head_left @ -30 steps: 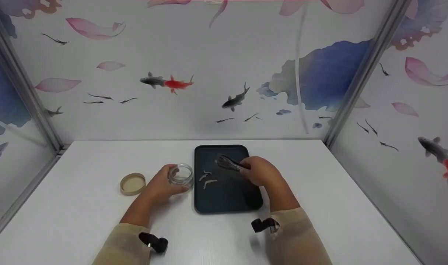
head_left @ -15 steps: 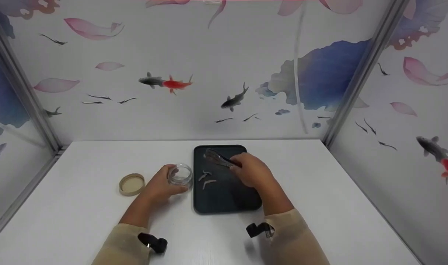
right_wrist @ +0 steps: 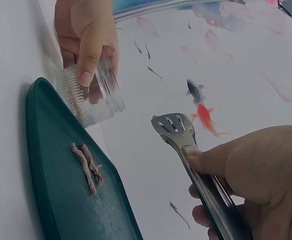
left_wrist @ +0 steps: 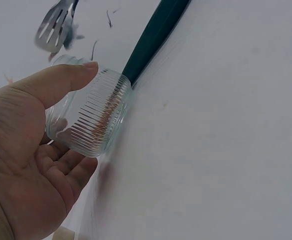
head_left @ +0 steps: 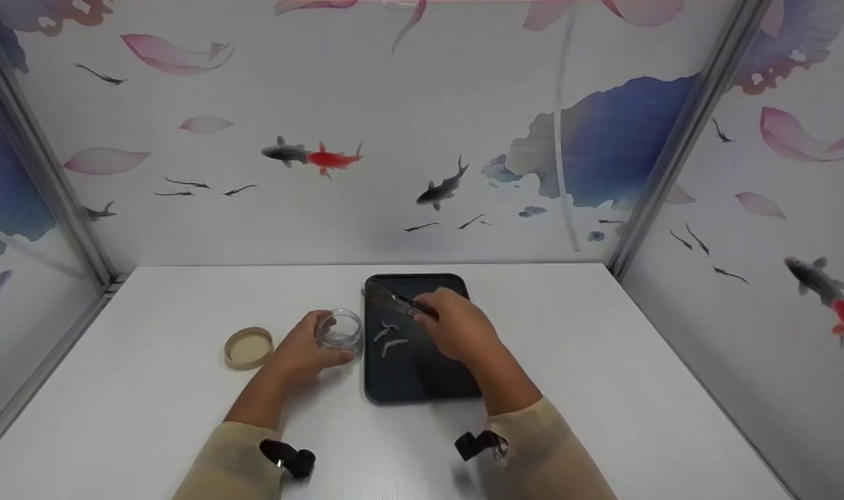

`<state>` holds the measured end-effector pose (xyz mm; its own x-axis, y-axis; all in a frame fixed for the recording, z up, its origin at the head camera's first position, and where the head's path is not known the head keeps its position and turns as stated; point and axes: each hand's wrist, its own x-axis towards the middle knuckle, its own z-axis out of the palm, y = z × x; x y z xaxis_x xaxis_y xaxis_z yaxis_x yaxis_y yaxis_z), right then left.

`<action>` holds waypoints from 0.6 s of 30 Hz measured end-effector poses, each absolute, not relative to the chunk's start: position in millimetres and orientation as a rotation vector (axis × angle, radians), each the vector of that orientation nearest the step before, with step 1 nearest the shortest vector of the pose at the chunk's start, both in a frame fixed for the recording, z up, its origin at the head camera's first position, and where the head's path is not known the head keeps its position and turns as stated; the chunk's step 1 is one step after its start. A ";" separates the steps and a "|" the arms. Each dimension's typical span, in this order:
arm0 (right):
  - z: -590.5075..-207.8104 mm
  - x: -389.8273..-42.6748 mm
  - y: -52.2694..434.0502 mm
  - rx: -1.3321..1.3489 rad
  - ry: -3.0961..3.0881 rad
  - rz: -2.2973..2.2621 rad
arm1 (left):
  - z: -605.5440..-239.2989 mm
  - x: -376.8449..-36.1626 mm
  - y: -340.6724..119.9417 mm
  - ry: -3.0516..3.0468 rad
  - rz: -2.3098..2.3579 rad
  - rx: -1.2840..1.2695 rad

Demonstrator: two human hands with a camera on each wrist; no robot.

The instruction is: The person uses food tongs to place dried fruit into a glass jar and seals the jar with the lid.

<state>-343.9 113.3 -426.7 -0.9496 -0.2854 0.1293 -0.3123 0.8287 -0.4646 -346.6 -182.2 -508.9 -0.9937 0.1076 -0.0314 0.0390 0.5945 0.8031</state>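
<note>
My left hand (head_left: 309, 345) grips a small ribbed glass jar (head_left: 340, 329) standing on the white table just left of a dark tray (head_left: 422, 378). From the left wrist view the jar (left_wrist: 93, 117) shows no lid, with my thumb and fingers round it. My right hand (head_left: 441, 321) holds metal tongs (head_left: 389, 297) above the tray's far left corner, their slotted tip (right_wrist: 174, 127) raised in the air. Three small brownish strips (head_left: 389, 337) lie on the tray (right_wrist: 61, 200) below the tongs, near the jar (right_wrist: 88, 95).
A round tan lid (head_left: 248, 347) lies flat on the table left of the jar. Patterned walls with metal posts close in the table at the back and both sides. Black straps sit on both beige sleeves.
My right hand has carried the tongs leftward across the tray, from its middle toward the far left corner. The left hand and jar have stayed put.
</note>
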 end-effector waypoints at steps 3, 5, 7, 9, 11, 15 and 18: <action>-427.4 -340.9 107.5 0.495 -2.938 0.757 | -508.7 -346.3 -181.3 2.739 1.374 0.118; -428.0 -339.1 103.2 0.493 -2.937 0.760 | -508.7 -346.2 -180.9 2.741 1.373 0.116; -429.1 -337.2 99.3 0.495 -2.938 0.765 | -508.6 -345.9 -180.8 2.743 1.376 0.121; -430.9 -335.3 96.1 0.516 -2.932 0.759 | -508.5 -345.6 -180.7 2.739 1.389 0.132; -433.0 -333.8 92.6 0.544 -2.922 0.746 | -508.4 -345.7 -181.2 2.729 1.407 0.140; -437.2 -331.8 86.7 0.603 -2.903 0.727 | -508.4 -345.3 -181.3 2.720 1.415 0.143; -440.1 -331.2 83.4 0.637 -2.899 0.723 | -507.7 -344.8 -180.5 2.721 1.406 0.124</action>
